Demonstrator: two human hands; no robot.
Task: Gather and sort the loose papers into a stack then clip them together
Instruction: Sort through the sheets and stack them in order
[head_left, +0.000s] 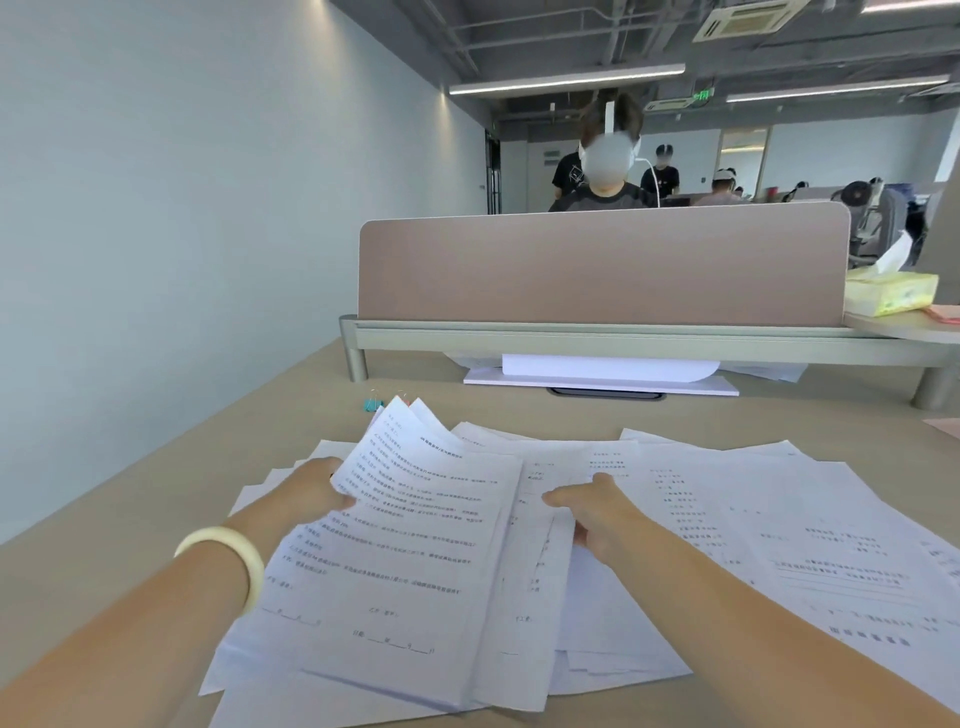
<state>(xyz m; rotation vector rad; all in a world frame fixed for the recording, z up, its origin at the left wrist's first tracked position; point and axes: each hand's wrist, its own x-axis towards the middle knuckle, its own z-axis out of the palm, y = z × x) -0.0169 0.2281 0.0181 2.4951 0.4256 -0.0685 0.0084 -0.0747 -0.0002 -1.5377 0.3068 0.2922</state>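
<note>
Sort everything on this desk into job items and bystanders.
Job: sheaf of papers in the left hand; loose papers on the desk; binder clips.
Bystanders: tissue box; partition panel; white stack under the shelf.

Left of the grip that the left hand (311, 491) has on the lifted bundle of white printed sheets (415, 525), the beige desk top (171, 493) runs open to the pale wall (182, 208). Just beyond the grip a small teal binder clip (373, 404) stands, partly hidden by the bundle's raised corner. Farther on, a grey metal rail (623, 335) carrying a taupe partition screen (597, 265) blocks the way. Right of the grip loose white printed papers (779, 519) cover the desk, the right hand (597, 519) lying on them.
</note>
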